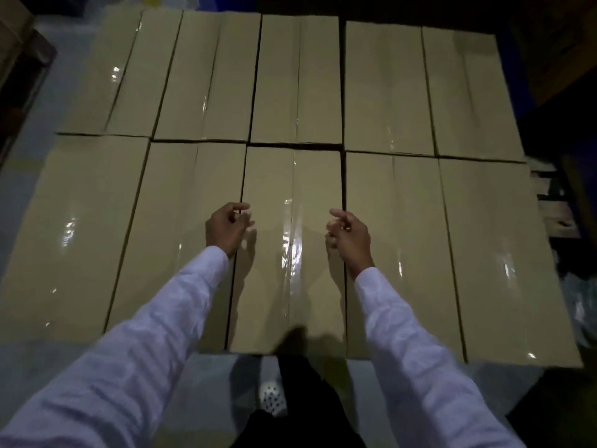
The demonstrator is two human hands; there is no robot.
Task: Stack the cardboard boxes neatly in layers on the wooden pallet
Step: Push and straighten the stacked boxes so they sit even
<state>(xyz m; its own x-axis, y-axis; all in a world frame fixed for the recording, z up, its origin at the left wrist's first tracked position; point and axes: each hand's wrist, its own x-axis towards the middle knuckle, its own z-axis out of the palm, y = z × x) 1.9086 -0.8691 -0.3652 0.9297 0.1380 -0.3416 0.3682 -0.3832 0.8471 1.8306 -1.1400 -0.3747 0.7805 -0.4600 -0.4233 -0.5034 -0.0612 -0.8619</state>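
Note:
Several long tan cardboard boxes, taped along their seams, lie side by side in two rows as one flat layer. The near middle box (290,253) lies between my hands. My left hand (227,229) hovers over its left edge with fingers loosely curled, holding nothing. My right hand (347,236) hovers over its right edge, fingers also loosely curled and empty. Both arms wear white sleeves. A dark gap separates this box from the box to its right (397,247). The pallet under the boxes is hidden, except wooden slats (549,205) showing at the right edge.
Pale floor (38,367) runs along the left and near side of the stack. My foot in a white perforated shoe (273,399) stands at the near edge. Dark wooden objects (22,82) sit at the far left. The right side is dark clutter.

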